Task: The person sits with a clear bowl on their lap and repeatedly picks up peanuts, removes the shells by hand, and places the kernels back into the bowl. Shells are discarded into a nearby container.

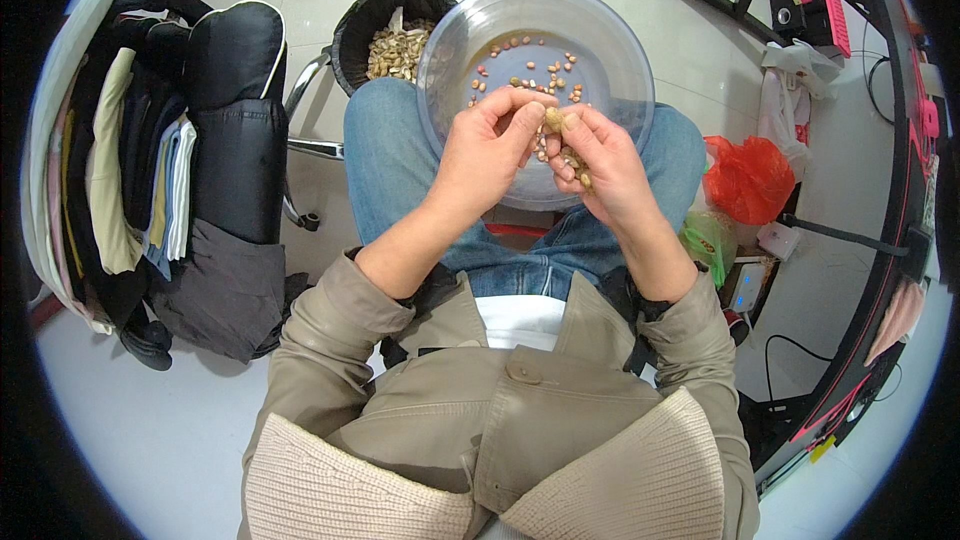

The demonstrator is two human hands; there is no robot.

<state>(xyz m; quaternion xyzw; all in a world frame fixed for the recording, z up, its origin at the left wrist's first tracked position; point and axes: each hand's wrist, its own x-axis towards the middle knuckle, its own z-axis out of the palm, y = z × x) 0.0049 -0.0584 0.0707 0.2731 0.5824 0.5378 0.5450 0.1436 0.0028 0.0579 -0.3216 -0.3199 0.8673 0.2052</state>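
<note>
An unshelled peanut [553, 120] is pinched between the fingertips of both my hands, above a clear plastic basin. My left hand [480, 142] touches it with thumb and forefinger from the left. From the other side my right hand [604, 154] grips it with the thumb, while several more peanuts in the shell [577, 167] rest in its curled fingers. The basin [630, 52] sits on my lap between my knees. Loose shelled peanut kernels [556, 81], reddish and pale, are scattered over its bottom. My hands hide part of the near side.
Left of the basin stands a black-lined bin [352, 37] holding peanut shells [397, 52]. A black office chair [238, 142] with clothes is at far left. On the right are a red plastic bag [750, 176], a green bag [709, 240] and a black-framed desk [885, 202] with cables.
</note>
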